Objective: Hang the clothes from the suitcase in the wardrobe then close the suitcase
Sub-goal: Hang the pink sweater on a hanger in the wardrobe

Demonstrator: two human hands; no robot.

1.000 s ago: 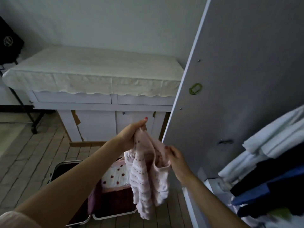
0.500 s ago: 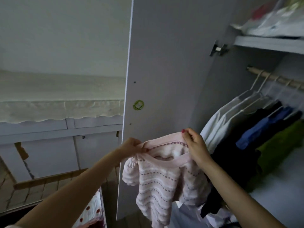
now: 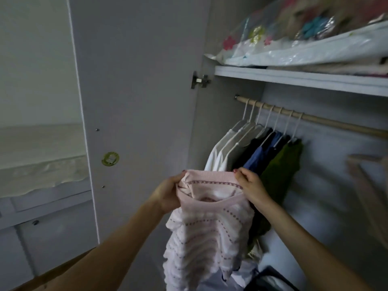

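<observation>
A small pink knitted sweater [image 3: 205,232] with dotted stripes hangs in front of the open wardrobe. My left hand [image 3: 168,194] grips its left shoulder and my right hand [image 3: 249,185] grips the right shoulder, holding the neckline spread. Behind it a wooden rail [image 3: 327,120] carries several white hangers with white, black, blue and green clothes [image 3: 258,152]. An empty pale hanger [image 3: 369,185], blurred, shows at the right edge. The suitcase is out of view.
The wardrobe door [image 3: 136,101] stands open on the left. A shelf [image 3: 304,78] above the rail holds plastic-wrapped bedding [image 3: 304,38]. A white cabinet with a lace cover [image 3: 42,164] stands further left. Folded items lie on the wardrobe floor [image 3: 258,276].
My view has swung from the suitcase on the floor up to the wardrobe interior. Both hands lifted the sweater and spread it by the shoulders.
</observation>
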